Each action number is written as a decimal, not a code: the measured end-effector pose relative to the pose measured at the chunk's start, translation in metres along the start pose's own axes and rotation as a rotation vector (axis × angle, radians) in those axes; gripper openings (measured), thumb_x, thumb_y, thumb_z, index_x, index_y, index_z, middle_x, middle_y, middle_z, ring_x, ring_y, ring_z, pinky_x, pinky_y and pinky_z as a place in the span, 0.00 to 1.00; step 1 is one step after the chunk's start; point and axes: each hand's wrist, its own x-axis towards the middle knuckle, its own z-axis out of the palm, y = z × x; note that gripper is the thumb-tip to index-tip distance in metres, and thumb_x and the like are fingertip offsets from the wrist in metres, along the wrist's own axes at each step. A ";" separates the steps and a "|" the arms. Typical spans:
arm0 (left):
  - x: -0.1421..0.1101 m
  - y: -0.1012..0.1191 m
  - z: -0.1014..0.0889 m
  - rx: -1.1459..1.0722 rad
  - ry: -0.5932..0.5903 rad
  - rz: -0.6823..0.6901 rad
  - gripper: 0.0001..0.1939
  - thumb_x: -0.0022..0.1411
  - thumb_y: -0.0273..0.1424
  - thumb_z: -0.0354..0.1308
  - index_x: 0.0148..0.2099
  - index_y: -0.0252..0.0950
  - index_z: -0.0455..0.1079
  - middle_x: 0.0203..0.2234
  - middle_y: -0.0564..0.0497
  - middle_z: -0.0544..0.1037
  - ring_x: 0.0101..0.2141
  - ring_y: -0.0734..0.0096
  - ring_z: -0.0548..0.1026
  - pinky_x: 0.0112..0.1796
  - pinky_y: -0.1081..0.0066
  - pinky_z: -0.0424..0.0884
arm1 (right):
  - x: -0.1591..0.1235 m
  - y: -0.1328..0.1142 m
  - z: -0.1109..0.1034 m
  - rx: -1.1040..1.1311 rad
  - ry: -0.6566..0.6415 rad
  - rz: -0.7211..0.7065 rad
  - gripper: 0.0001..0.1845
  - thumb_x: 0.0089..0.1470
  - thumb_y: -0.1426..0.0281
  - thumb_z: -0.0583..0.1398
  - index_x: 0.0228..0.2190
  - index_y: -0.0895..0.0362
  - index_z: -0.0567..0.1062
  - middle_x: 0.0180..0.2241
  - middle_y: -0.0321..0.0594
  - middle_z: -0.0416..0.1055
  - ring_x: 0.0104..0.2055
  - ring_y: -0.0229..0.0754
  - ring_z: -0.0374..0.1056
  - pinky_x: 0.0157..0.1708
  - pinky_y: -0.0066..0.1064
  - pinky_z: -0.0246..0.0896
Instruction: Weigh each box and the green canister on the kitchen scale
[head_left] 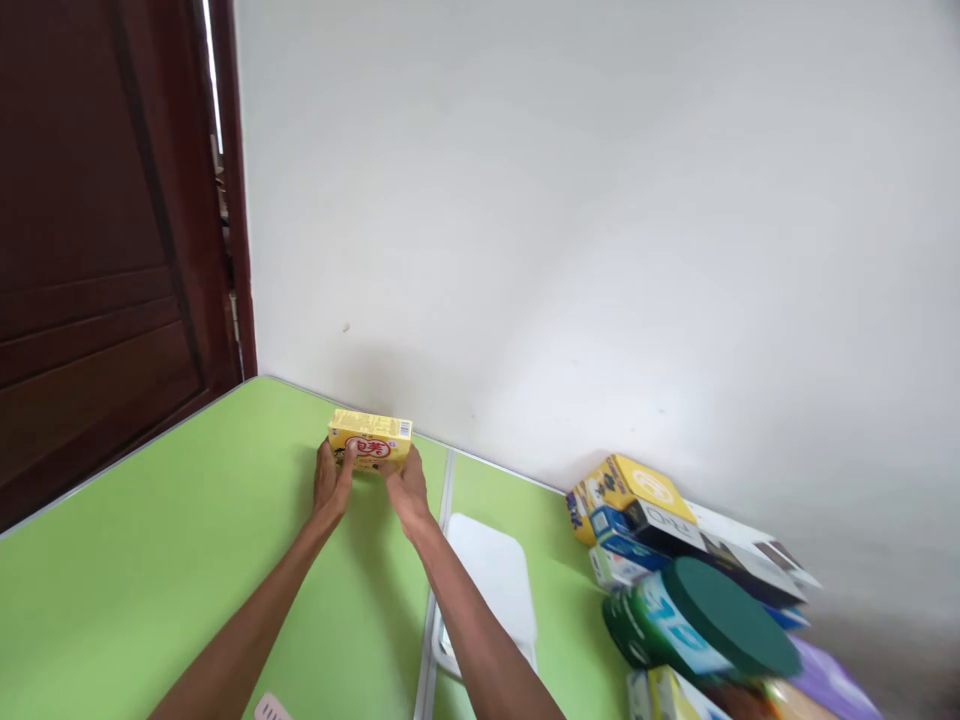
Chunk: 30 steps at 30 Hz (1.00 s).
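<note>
Plain white wall point(480, 200) meets the grey-edged, light-green counter point(150, 560) just beyond the yellow, rectangular cardboard box point(370, 445), at its twelve o'clock. Left hand point(333, 487) and right hand point(408, 489) clamp the box's nine and three o'clock ends; an even squeeze should keep it level. Most room lies toward eight o'clock; a flat, white, plastic-looking object point(491, 565) sits near five.

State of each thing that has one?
Yellow rectangular cardboard box: held, visible sides closed
Left hand: gripping box's left end
Right hand: gripping box's right end
Dark wooden door: apparently ajar
Green cylindrical plastic tub: lidded
White rounded plastic slab: flat, partly hidden
Coloured cardboard cartons: piled
</note>
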 end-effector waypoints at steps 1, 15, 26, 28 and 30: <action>-0.013 0.012 -0.004 -0.005 -0.015 0.031 0.30 0.71 0.55 0.48 0.61 0.37 0.64 0.56 0.37 0.73 0.58 0.51 0.71 0.60 0.53 0.66 | -0.010 -0.010 -0.009 0.003 0.014 -0.010 0.24 0.50 0.67 0.60 0.50 0.54 0.75 0.47 0.45 0.79 0.48 0.50 0.76 0.46 0.39 0.72; -0.158 0.075 0.056 -0.085 -0.479 0.220 0.37 0.72 0.52 0.51 0.73 0.37 0.55 0.62 0.37 0.68 0.64 0.51 0.66 0.64 0.50 0.63 | -0.123 -0.036 -0.188 -0.272 0.374 0.043 0.28 0.56 0.57 0.62 0.55 0.54 0.75 0.51 0.48 0.79 0.54 0.56 0.74 0.53 0.45 0.69; -0.157 0.053 0.060 0.015 -0.539 0.192 0.37 0.72 0.52 0.50 0.73 0.35 0.55 0.65 0.35 0.67 0.67 0.50 0.65 0.67 0.49 0.60 | -0.136 0.008 -0.197 -0.128 0.381 0.083 0.31 0.55 0.54 0.65 0.56 0.55 0.77 0.53 0.51 0.78 0.56 0.58 0.74 0.51 0.47 0.73; -0.151 0.046 0.056 0.023 -0.524 0.127 0.39 0.71 0.55 0.48 0.74 0.36 0.55 0.68 0.36 0.64 0.69 0.49 0.62 0.68 0.49 0.59 | -0.146 0.016 -0.205 -0.072 0.378 0.120 0.34 0.56 0.52 0.65 0.59 0.55 0.75 0.59 0.53 0.75 0.60 0.58 0.72 0.53 0.48 0.73; -0.144 0.034 0.050 0.011 -0.483 0.031 0.41 0.71 0.58 0.46 0.74 0.37 0.55 0.70 0.36 0.62 0.70 0.49 0.61 0.69 0.49 0.58 | -0.160 0.025 -0.213 -0.053 0.444 0.130 0.34 0.60 0.50 0.63 0.60 0.57 0.75 0.60 0.54 0.74 0.61 0.58 0.72 0.55 0.49 0.72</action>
